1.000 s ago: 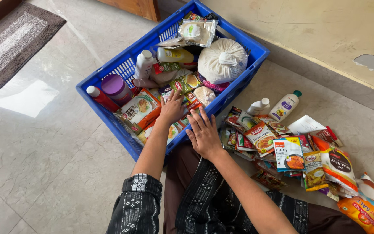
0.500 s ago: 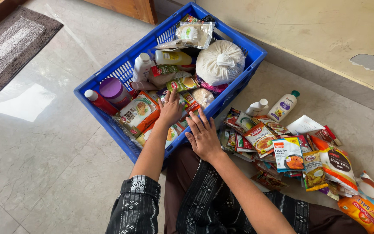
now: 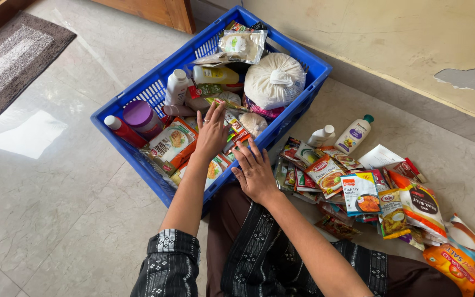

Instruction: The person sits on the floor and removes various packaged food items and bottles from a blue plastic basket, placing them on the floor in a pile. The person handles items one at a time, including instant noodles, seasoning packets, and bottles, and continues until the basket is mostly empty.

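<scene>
A blue plastic crate point(image 3: 155, 88) stands on the tiled floor, full of groceries. My left hand point(image 3: 211, 132) reaches into it with fingers spread, lying on small spice packets; its fingertips touch a green packet point(image 3: 222, 102) that is tipped on edge. My right hand point(image 3: 254, 171) rests flat, fingers apart, on packets at the crate's near rim. An orange food packet point(image 3: 171, 142) lies just left of my left hand. I see nothing gripped in either hand.
In the crate are a tied white bag point(image 3: 275, 80), a purple-lidded jar point(image 3: 137, 114), a red bottle point(image 3: 119, 130) and white and yellow bottles. A heap of packets point(image 3: 358, 190) and two white bottles point(image 3: 353, 135) lie on the floor to the right. A rug point(image 3: 6, 60) is far left.
My left hand has slid deeper into the crate toward the green packet, which has tipped from flat onto its edge. My right hand has hardly moved.
</scene>
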